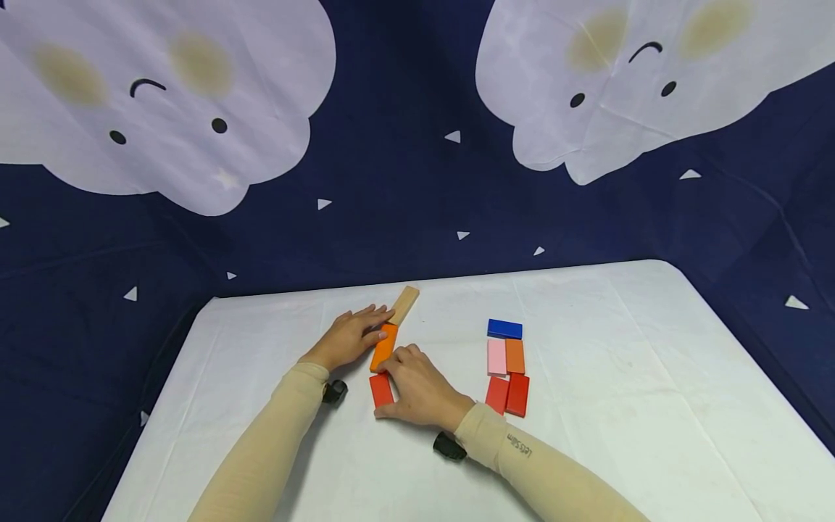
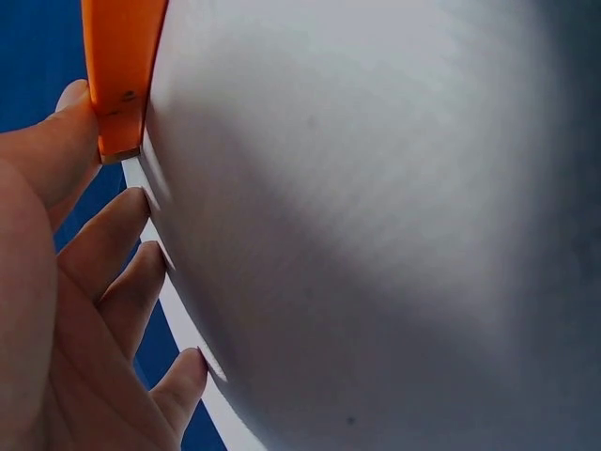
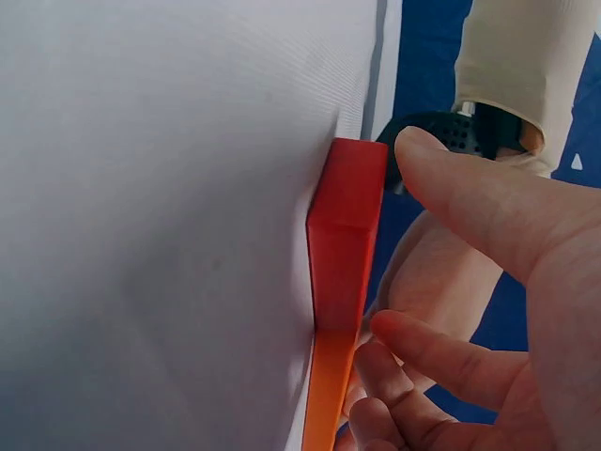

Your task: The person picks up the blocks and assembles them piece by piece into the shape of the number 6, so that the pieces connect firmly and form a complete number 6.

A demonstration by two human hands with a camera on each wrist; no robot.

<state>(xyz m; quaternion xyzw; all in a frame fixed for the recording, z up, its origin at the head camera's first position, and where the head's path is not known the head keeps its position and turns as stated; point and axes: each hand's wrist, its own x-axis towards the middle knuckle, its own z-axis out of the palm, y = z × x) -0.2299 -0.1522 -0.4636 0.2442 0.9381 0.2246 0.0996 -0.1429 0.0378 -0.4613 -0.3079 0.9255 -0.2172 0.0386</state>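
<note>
An orange block (image 1: 385, 348) lies in a line between a plain wooden block (image 1: 404, 304) at its far end and a red block (image 1: 381, 391) at its near end. My left hand (image 1: 352, 337) rests at the orange block, thumb at its side, with straight, spread fingers reaching toward the wooden block. My right hand (image 1: 420, 388) holds the red block lengthwise, thumb by its near end and index finger where it meets the orange one. In the right wrist view, the red block (image 3: 347, 216) and orange block (image 3: 329, 385) meet end to end.
Right of my hands lies a separate group of blocks: a blue one (image 1: 505, 329), a pink one (image 1: 496, 357), a brownish orange one (image 1: 514, 356) and two red ones (image 1: 518, 395). A white cloth (image 1: 620, 406) covers the table; a dark blue cloud-print curtain (image 1: 404, 181) hangs behind.
</note>
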